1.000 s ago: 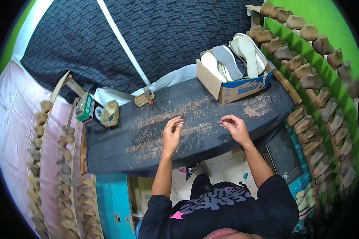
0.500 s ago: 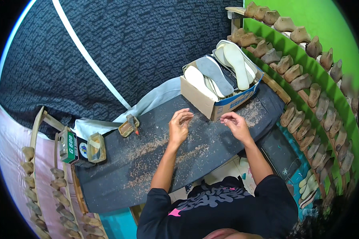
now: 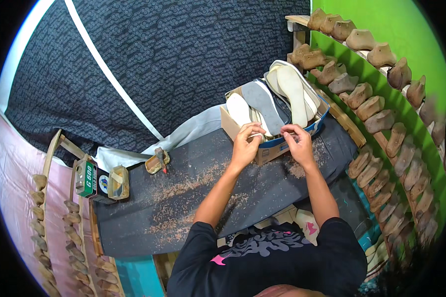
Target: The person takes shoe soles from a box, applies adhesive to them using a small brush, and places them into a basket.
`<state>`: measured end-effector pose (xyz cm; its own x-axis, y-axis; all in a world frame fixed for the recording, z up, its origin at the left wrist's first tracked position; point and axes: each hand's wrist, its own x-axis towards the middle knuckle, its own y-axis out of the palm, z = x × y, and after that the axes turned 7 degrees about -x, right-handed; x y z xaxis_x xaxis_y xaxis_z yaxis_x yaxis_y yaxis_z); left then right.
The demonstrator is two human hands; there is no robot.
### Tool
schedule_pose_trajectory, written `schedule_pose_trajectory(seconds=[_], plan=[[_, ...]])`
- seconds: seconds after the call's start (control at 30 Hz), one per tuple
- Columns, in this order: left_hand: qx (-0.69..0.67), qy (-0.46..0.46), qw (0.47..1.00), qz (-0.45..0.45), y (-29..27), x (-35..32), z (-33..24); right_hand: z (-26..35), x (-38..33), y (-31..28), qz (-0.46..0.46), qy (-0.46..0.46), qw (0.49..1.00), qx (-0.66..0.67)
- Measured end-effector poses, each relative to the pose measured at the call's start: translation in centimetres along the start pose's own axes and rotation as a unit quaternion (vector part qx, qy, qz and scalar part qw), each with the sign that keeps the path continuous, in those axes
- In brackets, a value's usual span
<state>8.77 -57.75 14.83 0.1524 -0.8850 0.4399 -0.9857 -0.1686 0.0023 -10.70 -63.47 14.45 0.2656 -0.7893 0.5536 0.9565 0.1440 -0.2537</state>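
Observation:
A cardboard box (image 3: 268,156) with blue edging stands at the right end of the dark-covered table. Shoe soles fill it: a grey sole (image 3: 263,103) in the middle, a cream sole (image 3: 293,91) to the right and a white sole (image 3: 238,108) to the left. Over the box's near edge is my left hand (image 3: 245,146), its fingers curved and apart from the thumb. My right hand (image 3: 300,146) hovers beside it, bent fingers close to the lower end of the grey sole. No object shows in either hand; contact with the soles is hard to make out.
Light shavings (image 3: 181,190) lie across the dark table cover (image 3: 134,222). Toward the left are a small tray (image 3: 153,165) with a dark tool, a green-and-black can (image 3: 88,177) and a clear container (image 3: 119,183). Racks of wooden shoe lasts (image 3: 369,108) line both sides.
Both hands have moved forward from the table in front of the box to its near rim, beside the soles. The box and soles look undisturbed; the view has shifted slightly.

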Motion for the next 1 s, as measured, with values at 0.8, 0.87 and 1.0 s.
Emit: schedule_pose_trajectory(seconds=[0.8, 0.87, 1.0], plan=[[0.278, -0.12, 0.951, -0.061, 4.6, 5.5, 2.7, -3.9, 6.0, 0.4, 0.146, 0.044, 0.948, -0.28], [0.284, -0.116, 0.95, -0.054, 4.5, 5.5, 3.0, -3.7, 5.9, 0.3, 0.149, 0.05, 0.949, -0.272], [0.217, -0.066, 0.969, -0.101, 4.6, 5.5, 3.7, -3.3, 5.6, 0.3, 0.106, 0.064, 0.978, -0.168]])
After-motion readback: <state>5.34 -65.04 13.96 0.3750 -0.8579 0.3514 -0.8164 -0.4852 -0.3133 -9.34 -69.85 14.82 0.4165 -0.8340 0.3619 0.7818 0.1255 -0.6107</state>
